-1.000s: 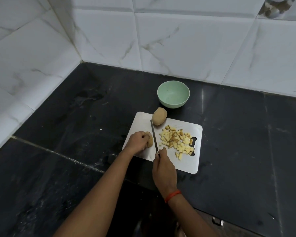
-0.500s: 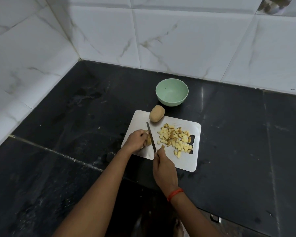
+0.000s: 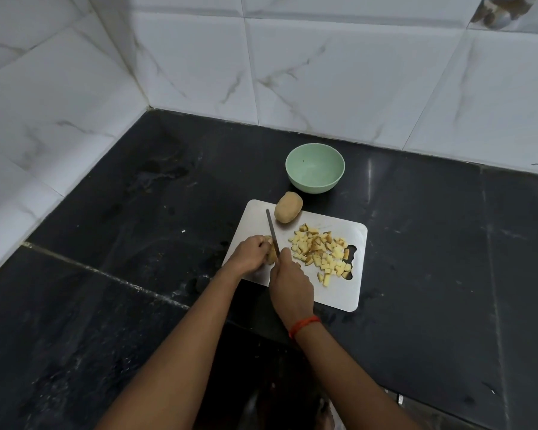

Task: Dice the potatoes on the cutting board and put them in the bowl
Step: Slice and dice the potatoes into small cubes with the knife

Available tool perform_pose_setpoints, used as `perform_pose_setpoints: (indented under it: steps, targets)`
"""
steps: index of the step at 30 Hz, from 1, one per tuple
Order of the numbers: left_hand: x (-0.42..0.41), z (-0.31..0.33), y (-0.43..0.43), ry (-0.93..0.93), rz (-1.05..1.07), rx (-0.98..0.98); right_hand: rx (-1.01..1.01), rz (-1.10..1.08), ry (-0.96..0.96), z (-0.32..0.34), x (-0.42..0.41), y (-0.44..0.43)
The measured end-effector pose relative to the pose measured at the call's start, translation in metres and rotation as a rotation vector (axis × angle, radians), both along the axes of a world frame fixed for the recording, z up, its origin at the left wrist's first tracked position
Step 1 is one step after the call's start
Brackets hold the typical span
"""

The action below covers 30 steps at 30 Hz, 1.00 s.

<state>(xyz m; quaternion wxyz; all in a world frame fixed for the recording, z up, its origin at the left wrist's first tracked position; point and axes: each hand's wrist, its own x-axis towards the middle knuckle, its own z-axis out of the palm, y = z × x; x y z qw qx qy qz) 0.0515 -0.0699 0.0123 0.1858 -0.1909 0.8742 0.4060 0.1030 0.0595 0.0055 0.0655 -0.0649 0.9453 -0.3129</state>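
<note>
A white cutting board (image 3: 339,293) lies on the black counter. My left hand (image 3: 250,254) grips a potato piece (image 3: 271,256) at the board's left side, mostly hidden under my fingers. My right hand (image 3: 291,282) holds a knife (image 3: 272,232), whose blade points away from me and lies against the right side of that piece. A pile of diced potato (image 3: 322,251) covers the board's right half. One whole potato (image 3: 288,207) sits at the board's far edge. Behind it stands a pale green bowl (image 3: 315,171) with nothing inside.
White marble tiles (image 3: 323,72) form walls at the back and left, meeting in a corner. The black counter (image 3: 432,259) stretches to the right and left of the board. The counter's front edge runs just below my forearms.
The knife blade has shifted left, from beside the dice pile to against the potato piece under my left hand. Both hands stayed over the board's left part.
</note>
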Motion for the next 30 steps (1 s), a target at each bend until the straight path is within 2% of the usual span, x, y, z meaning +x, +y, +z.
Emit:
perform_pose_setpoints:
  steps: [8,14,27,30]
  targets:
    - [0.000,0.001,0.004,-0.001,0.020,-0.055,-0.043,-0.062,0.025,-0.018,0.015,0.001]
    - [0.000,-0.002,0.002,-0.009,0.030,0.000,-0.195,-0.073,0.132,-0.027,0.025,0.011]
    - [0.001,0.002,0.002,-0.015,0.023,0.018,-0.186,-0.009,0.135,-0.025,0.026,0.013]
    - [0.000,0.005,0.002,-0.015,0.020,0.034,-0.089,0.024,0.109,-0.026,0.024,0.014]
